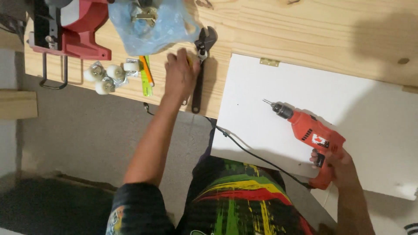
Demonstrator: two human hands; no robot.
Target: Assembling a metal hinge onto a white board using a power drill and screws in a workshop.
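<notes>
The right hand is closed round the grip of a red corded drill, one finger at the trigger, holding it over a white board with the bit aimed toward the board's far left corner, near a small brass hinge on its far edge. The left hand lies palm down on the wooden table just left of the board, covering something yellow; its fingers are curled downward, but whether they actually grip it cannot be told. By my judgement the work stands between drilling and picking up a small item, and any further move with the drill calls for a steady hold and a cord kept free of the board's near edge. Touching the left hand on the side toward the board lies a dark adjustable wrench; on its other side are an orange pencil and green ruler, then white caster wheels. Beyond it sit a blue plastic bag and a red machine, crowding that end.
</notes>
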